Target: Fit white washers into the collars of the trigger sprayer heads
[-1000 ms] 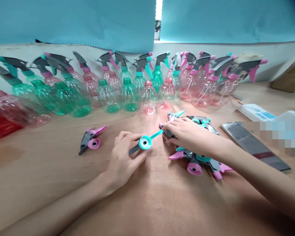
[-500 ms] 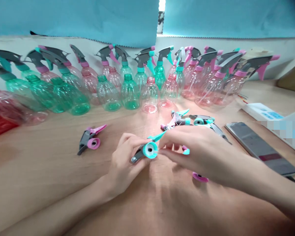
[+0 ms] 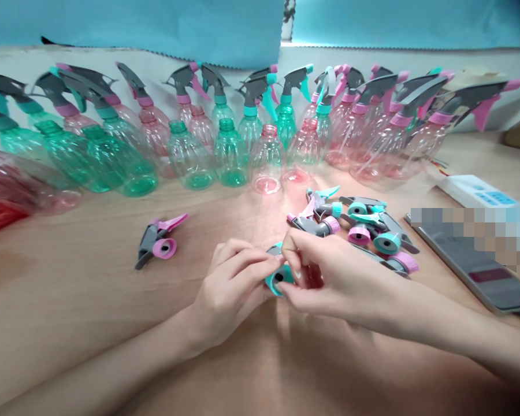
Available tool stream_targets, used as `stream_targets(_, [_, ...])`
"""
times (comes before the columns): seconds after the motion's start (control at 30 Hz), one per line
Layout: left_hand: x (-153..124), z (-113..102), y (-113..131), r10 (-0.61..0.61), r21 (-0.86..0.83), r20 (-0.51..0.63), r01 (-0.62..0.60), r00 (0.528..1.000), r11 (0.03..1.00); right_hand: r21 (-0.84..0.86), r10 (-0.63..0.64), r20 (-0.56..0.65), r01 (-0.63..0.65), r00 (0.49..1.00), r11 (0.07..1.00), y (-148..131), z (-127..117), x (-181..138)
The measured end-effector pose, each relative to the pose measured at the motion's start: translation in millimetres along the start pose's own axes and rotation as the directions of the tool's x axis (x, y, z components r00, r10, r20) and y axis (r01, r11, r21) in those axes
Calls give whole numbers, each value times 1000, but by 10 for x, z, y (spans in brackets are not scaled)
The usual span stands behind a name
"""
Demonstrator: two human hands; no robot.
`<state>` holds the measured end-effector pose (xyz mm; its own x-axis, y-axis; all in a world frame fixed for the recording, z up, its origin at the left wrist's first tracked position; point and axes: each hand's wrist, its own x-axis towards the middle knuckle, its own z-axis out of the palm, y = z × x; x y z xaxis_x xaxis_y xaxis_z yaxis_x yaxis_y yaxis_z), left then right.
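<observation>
Both hands meet over a trigger spray head (image 3: 269,283) with a turquoise collar, its hollow end facing me. My left hand (image 3: 229,283) is closed around it from the left and hides most of its body. The thumb and curled fingers of my right hand (image 3: 325,271) pinch the collar from the right; whether something small is between those fingertips I cannot tell. A grey and pink spray head (image 3: 164,248) lies alone on the table to the left. Beyond my right hand several loose spray heads lie in a pile, among them one with a turquoise collar (image 3: 387,243).
Spray bottles stand in rows along the wall, many with heads fitted. Open-necked ones, such as a green bottle (image 3: 230,156) and a pink bottle (image 3: 267,162), stand in front. A phone (image 3: 472,260) and a white power strip (image 3: 476,190) lie at the right.
My right hand has closed in on the collar, and its fingertips now cover part of it. The spray head has turned and shifted slightly right. The view has tilted a little, uncovering more of the pile.
</observation>
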<state>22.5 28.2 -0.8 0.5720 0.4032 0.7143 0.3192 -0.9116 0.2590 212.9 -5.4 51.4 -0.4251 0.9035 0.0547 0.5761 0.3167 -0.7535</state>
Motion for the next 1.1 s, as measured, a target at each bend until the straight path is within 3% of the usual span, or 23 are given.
stream_targets(0.23, [4, -5, 12, -3, 63, 51, -1, 999, 998, -165, -5, -117, -15, 993, 986, -82, 124, -47])
stream_targets(0.4, [-6, -3, -3, -54, 61, 64, 50, 997, 997, -294, -186, -217, 117, 958, 949, -85, 141, -55])
stream_targets(0.7, [9, -5, 7, -96, 66, 104, 89, 990, 994, -309, -51, -138, 7, 989, 951, -24, 105, 11])
stream_targets(0.93, [22, -9, 8, -97, 72, 97, 91, 990, 993, -362, -58, -74, 27, 996, 932, -4, 82, -1])
stream_targets(1.1, [14, 1, -1, -82, 87, 80, 75, 993, 993, -441, -63, -99, 13, 993, 897, 15, 103, -16])
